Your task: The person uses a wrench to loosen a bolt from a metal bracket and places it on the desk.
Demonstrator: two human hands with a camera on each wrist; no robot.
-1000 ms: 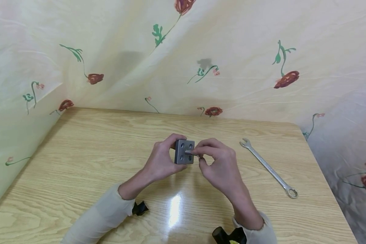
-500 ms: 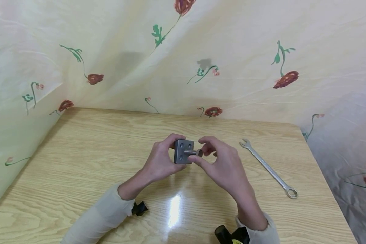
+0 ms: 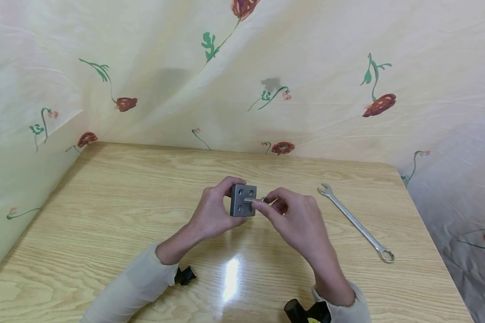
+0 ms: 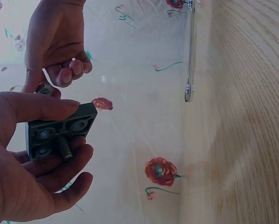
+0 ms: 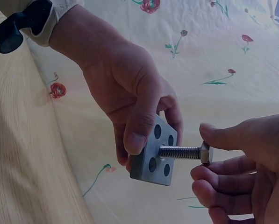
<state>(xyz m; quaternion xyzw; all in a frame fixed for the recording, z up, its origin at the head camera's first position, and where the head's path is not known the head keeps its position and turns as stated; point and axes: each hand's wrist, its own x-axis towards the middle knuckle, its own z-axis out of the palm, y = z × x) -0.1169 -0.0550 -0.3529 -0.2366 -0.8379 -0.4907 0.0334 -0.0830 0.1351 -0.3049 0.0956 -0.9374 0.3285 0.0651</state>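
My left hand grips a small square grey metal plate by its edges, raised over the table. Several round holes show in its face. A hex bolt runs through the plate's middle, its threaded end sticking out on the far side in the left wrist view. Between plate and bolt head a length of thread is exposed. My right hand pinches the head, thumb on one side and fingertips on the other; its remaining fingers are curled below in the right wrist view.
A combination wrench lies slantwise on the wooden table, right of my hands. Flower-patterned cloth hangs behind the table and along its sides. Black camera mounts sit at both wrists.
Half a second ago my right fingers were spread apart around the bolt head; they have closed in on it again. My left hand and the plate stay almost still.
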